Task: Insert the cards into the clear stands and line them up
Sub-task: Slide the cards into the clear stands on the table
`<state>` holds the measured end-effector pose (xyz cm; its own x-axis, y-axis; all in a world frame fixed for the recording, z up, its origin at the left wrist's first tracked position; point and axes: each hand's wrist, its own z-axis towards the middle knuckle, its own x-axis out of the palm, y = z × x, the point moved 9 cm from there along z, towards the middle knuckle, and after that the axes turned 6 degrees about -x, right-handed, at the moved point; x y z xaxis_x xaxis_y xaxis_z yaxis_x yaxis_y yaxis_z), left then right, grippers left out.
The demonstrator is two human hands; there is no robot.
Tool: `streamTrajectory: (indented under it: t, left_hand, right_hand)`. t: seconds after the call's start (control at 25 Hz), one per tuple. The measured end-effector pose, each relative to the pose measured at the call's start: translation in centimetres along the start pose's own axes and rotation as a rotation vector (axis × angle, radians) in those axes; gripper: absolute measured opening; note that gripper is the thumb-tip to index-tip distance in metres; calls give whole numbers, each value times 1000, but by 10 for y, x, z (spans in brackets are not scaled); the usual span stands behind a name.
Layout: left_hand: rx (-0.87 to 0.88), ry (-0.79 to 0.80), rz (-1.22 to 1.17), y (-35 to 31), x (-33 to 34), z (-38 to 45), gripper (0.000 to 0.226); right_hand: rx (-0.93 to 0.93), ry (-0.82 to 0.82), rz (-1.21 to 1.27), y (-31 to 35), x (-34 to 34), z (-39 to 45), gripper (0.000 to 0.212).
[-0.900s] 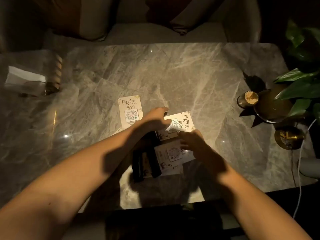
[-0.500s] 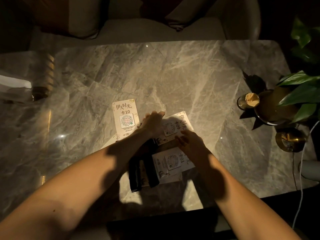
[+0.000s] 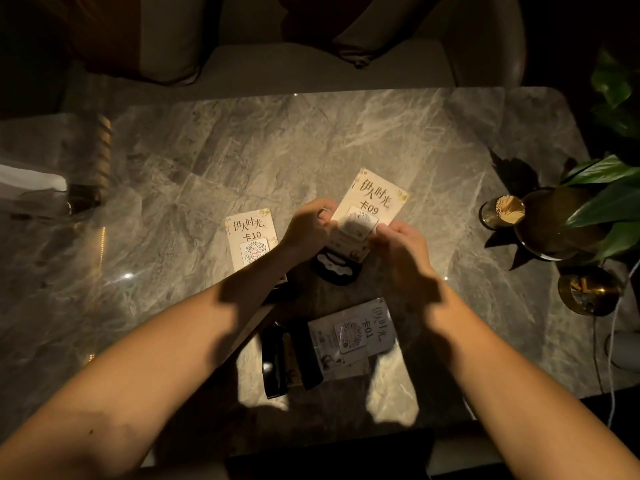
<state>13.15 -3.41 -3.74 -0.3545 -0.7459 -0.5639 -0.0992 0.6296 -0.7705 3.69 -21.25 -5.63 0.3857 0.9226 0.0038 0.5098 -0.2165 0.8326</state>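
Above the tabletop (image 3: 346, 140): we lift card 09 (image 3: 372, 199).
Left hand (image 3: 310, 226): our grip pinches its edge.
Right hand (image 3: 403, 244): our grip pinches its bottom.

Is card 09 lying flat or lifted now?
Lifted: card 09 tilts up off the table, pinched between left hand and right hand.
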Motion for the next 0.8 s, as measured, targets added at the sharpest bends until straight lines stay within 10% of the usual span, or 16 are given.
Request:
streamTrajectory:
  t: [0.6,0.8]
  left_hand:
    - [-307,6,-361,23,-12,-27,15]
    - [-337,285,22,37,34,-68,31]
  right_hand:
    - [-193,156,-154,62,18,-18,32]
    - [-47,50,-109,9,-14,-42,24]
